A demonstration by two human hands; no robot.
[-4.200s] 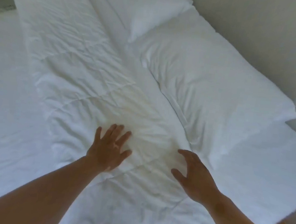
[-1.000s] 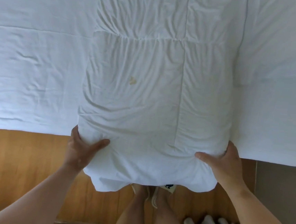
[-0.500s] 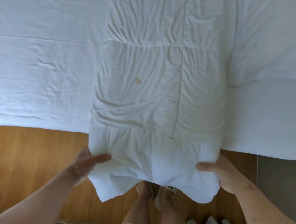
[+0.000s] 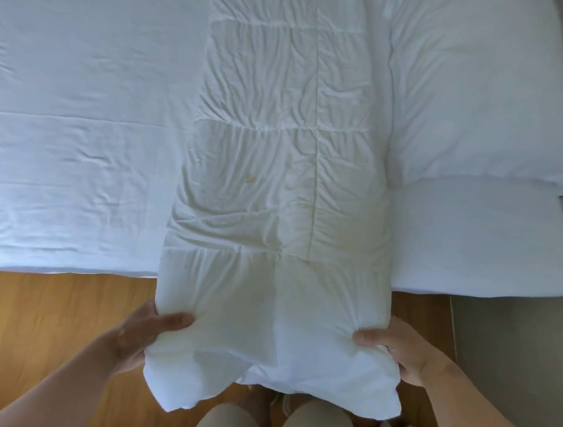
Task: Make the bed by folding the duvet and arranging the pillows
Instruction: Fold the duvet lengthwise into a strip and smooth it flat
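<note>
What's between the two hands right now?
Head view: only the near end of the duvet lies between them; the left hand and right hand grip its two sides, beyond the bed edge.

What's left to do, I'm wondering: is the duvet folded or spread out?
Folded. The duvet lies as a narrow strip across the bed, its near end gripped by the left hand and right hand.

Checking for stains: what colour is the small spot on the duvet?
The spot is pale yellowish-tan on the white duvet; head view.
</note>
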